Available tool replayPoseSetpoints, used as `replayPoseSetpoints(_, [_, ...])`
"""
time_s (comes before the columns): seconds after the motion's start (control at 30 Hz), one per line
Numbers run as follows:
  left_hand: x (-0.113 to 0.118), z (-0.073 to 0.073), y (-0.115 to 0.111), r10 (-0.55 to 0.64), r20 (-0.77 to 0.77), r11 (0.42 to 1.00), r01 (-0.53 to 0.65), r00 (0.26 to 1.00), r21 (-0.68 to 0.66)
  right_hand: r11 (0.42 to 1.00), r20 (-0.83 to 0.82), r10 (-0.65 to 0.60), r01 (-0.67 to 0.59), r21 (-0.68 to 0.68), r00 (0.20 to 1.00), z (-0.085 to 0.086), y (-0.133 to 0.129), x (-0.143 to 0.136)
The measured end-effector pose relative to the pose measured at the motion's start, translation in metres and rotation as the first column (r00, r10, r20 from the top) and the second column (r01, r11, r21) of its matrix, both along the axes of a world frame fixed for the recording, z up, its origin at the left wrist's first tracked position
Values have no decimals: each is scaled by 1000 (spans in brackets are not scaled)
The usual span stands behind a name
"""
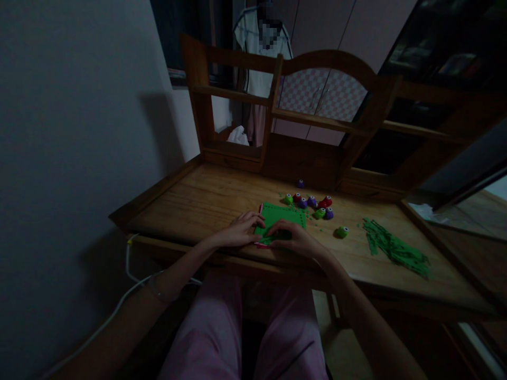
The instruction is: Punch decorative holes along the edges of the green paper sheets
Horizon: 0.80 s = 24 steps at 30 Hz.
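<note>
Lying near the front edge of the wooden surface (178,208), a green sheet (287,215) shows pink along its left edge. The left hand (241,231) rests at that side, fingers loosely spread; the right hand (295,240) curls over the near part, its grip impossible to tell. Beyond sit red, purple and green eyed figures (312,202); farther right lie green strips (398,250).

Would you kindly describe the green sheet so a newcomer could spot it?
On the wooden desk, look near the middle of the front edge. There the left hand and right hand touch a flat green sheet. Unlike the green strips piled to the right, it is one broad piece, with dark dots lining its far edge.
</note>
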<state>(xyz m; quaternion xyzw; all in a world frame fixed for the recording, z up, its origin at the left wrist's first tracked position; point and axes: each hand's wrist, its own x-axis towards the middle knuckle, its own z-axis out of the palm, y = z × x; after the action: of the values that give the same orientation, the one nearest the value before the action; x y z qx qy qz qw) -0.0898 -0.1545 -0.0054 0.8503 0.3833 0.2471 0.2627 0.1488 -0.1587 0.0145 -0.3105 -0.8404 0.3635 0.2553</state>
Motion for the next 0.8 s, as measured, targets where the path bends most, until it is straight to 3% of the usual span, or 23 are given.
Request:
replayPoseSetpoints(0.23, [5,2,-2,57,-2,998,-57,998,-6,998,-34,66,-65,4,997,-5,5,-13])
replayPoseSetpoints(0.53, [4,-2,0,73,-2,997,-73,997,8,990,25,129,-128,-64,991,5,3,10])
replayPoseSetpoints(0.67, [6,-1,-4,81,-27,996,-80,996,30,992,26,114,-112,-54,993,8,0,17])
replayPoseSetpoints(0.8, [13,-3,-7,173,-43,982,-168,984,87,997,14,68,-68,-36,998,8,2,17])
